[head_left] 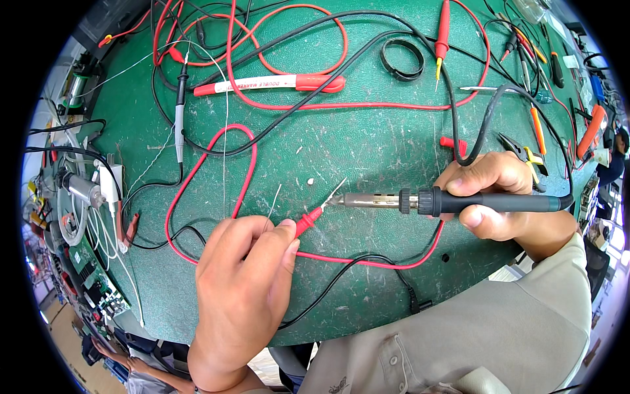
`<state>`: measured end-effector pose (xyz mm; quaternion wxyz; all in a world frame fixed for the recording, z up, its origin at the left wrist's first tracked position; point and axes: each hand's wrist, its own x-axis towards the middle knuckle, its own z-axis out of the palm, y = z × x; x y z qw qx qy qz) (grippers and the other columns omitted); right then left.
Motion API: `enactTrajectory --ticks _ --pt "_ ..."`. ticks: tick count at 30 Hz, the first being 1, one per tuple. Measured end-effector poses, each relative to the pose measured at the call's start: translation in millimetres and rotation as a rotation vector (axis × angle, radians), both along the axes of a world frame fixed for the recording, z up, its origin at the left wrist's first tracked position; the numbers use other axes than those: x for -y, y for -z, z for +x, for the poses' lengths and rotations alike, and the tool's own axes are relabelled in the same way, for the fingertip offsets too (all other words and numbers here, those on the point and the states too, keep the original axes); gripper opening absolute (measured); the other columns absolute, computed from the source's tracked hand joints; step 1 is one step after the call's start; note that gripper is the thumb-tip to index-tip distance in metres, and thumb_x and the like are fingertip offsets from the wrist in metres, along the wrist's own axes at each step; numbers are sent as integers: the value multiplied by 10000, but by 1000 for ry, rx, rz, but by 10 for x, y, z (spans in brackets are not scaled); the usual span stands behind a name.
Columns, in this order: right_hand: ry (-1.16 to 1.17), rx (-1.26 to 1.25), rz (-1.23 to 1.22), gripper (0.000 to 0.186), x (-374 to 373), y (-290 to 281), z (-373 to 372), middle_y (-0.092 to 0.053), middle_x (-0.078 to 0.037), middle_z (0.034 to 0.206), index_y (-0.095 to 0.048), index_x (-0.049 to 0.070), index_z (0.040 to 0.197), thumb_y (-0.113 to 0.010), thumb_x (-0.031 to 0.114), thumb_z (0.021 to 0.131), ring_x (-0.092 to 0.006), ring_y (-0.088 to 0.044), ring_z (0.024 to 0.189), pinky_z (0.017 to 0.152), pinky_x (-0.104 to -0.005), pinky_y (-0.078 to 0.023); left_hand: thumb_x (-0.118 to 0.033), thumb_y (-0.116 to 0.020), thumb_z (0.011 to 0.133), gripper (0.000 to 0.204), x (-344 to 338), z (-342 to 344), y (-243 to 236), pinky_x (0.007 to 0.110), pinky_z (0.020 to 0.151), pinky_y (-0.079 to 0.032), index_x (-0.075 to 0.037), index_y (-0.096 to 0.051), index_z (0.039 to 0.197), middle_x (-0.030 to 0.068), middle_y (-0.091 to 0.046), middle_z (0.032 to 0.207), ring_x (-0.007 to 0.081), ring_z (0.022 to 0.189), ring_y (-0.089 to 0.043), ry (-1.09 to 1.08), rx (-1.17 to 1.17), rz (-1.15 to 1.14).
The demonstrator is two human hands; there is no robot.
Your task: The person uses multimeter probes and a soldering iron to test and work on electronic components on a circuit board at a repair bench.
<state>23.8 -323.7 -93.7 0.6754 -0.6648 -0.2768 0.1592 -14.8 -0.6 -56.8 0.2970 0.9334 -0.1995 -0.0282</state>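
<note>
My left hand (246,282) is closed on a red probe tip (308,220), with exposed metal pointing up to the right. A thin silvery wire (274,199) stands up from the same fingers. My right hand (492,197) grips a soldering iron (407,201) level, black handle in the fingers; its tip is at the probe's exposed end, touching or very close. A red lead (367,261) runs across the green mat (367,144) below both hands. A small white bit (310,181) lies just above the iron's tip.
Looped cables (302,105), a marker (262,83), a black ring (401,60) and another red probe (441,33) lie behind. Pliers (515,148) and screwdrivers are at right; a power strip (108,184) and circuit board (98,282) at left. Other people (610,164) are at both edges.
</note>
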Motion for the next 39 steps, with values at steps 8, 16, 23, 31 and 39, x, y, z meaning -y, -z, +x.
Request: enactTrajectory --ticks 8,16,23,31,39 --pt "19 -15 3 268 0 11 -10 -728 -198 911 -609 -56 1076 -759 74 895 -205 -740 810 676 -290 -574 19 -771 778 251 7 0 -3 380 660 -496 2 -689 1015 108 -598 893 281 775 -601 -5 -8 -4" --pt "22 -33 37 269 -7 25 -22 -724 -195 905 -602 -60 1079 -754 65 896 -209 -741 814 669 -291 -575 31 -768 770 201 55 -8 -48 370 696 -514 8 -710 960 135 -652 888 301 794 -643 -62 -35 10" --pt "39 -30 29 262 -13 35 -31 -725 -192 897 -601 -60 1073 -752 53 892 -202 -739 807 663 -292 -574 45 -774 761 211 52 -17 -41 352 670 -511 15 -711 960 134 -647 879 287 762 -640 -58 -32 15" --pt "16 12 -13 275 26 37 -7 -731 -171 887 -609 -60 1079 -763 60 886 -169 -727 755 627 -271 -549 34 -777 767 217 49 -17 -11 355 657 -496 10 -704 970 118 -632 873 275 746 -622 -41 -17 -5" --pt "36 50 2 262 1 58 -8 -729 -165 880 -626 -53 1058 -774 69 879 -163 -711 708 594 -269 -526 10 -779 780 224 31 -34 10 366 657 -473 2 -690 986 86 -596 866 256 731 -590 -26 -15 -8"
